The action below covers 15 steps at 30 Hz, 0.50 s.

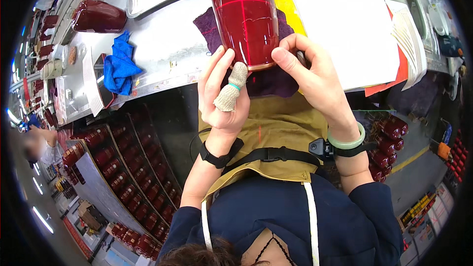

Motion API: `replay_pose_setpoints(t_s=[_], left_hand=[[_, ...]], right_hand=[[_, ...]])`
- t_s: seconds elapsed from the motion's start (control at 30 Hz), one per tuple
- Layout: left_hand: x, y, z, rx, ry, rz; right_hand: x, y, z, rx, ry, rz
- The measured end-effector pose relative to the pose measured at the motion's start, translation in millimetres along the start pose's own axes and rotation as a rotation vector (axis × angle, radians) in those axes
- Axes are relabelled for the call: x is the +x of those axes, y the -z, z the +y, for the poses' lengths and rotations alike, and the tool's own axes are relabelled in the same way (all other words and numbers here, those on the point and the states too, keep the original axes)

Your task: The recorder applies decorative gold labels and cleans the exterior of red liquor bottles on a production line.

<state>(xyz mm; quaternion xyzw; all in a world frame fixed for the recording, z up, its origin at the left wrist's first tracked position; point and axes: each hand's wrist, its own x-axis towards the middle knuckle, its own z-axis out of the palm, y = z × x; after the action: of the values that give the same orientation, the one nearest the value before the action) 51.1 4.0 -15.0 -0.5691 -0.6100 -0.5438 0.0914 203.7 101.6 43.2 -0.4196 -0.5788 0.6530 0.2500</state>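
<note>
A glossy dark red vessel [246,19] lies on a dark purple cloth [271,87] at the table's front edge, its gold-rimmed end toward me. Red light lines cross on its surface, and its far end runs out of the picture. My left hand [222,91] grips the near left side with its fingers. A knitted beige cover with a teal band wraps that hand's thumb. At the near right edge, my right hand [313,66] holds the vessel between thumb and curled fingers.
Another red vessel [98,16] lies at the back left, near a crumpled blue cloth [120,64]. White sheets [340,24] and a yellow strip [288,0] cover the table's right side. Racks of red vessels [128,167] stand below left; more stacked vessels [389,143] sit right. Someone [42,143] is far left.
</note>
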Motion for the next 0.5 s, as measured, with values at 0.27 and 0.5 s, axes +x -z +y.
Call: replay_pose_setpoints(t_s=[0.27,0.5], left_hand=[[-14.1,-8.2,-1.9,0.088,-0.046,-0.034],[-3.3,-17.6,17.2,0.169,0.039,-0.018]], right_hand=[[-0.3,4.0,3.3,0.102,0.083,-0.044],[-8.3,14.1,11.0,0.314,0.145,0.106]])
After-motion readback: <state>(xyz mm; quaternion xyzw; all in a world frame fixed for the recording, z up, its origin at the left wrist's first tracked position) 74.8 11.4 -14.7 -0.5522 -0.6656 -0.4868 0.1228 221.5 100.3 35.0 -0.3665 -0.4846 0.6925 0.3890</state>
